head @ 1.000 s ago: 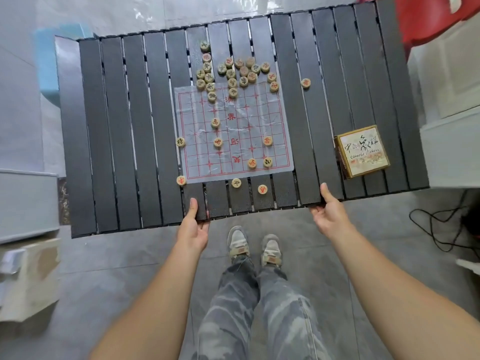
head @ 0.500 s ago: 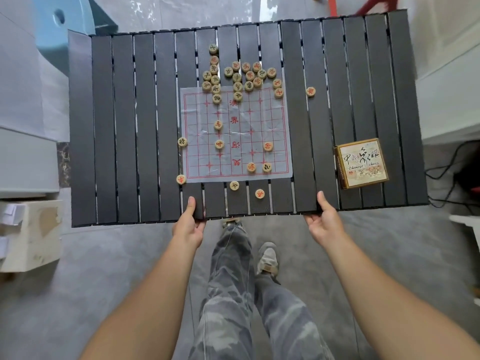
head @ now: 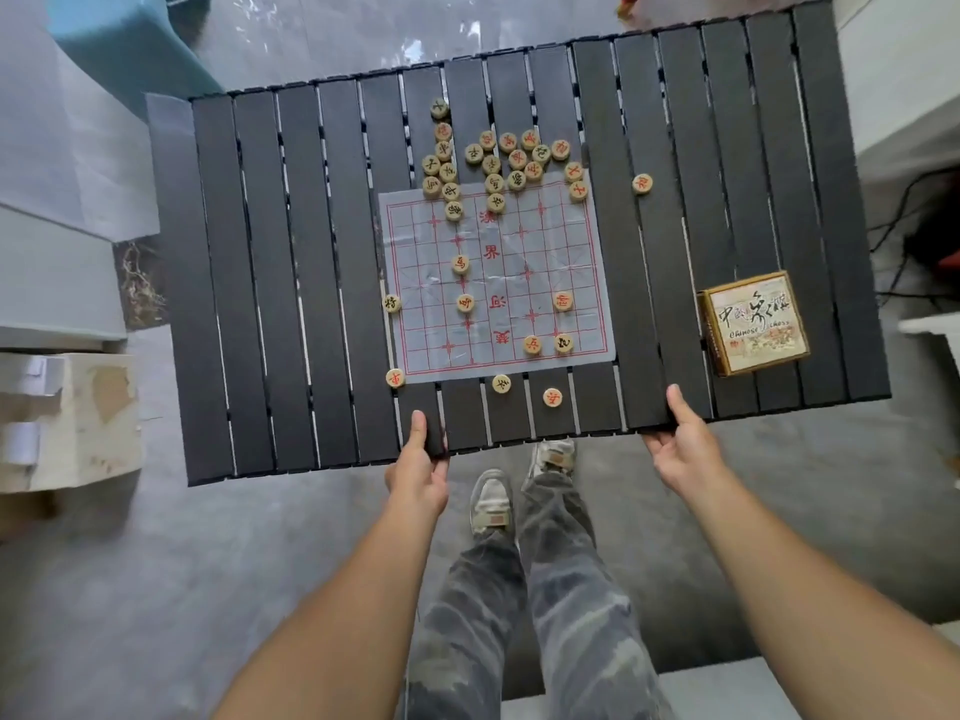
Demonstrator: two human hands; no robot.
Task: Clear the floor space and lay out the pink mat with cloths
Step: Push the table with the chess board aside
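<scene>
You have one tabletop [head: 291,283] carrying thirty-two round wooden pieces [head: 460,264]. Twenty-two of them sit bunched at the far edge of the one paper board [head: 550,252]. One lies alone to the right of that bunch, six are spread over the lower grid, and three are on the slats nearest you. There is one box [head: 756,324]. Below the tabletop you can count two shoes [head: 491,504].

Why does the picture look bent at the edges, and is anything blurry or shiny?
Head view: the wide-angle lens bows the black slatted table at its edges; the cardboard box at the left is smeared; glare whitens the glossy floor beyond; the chess pieces stay readable.
</scene>
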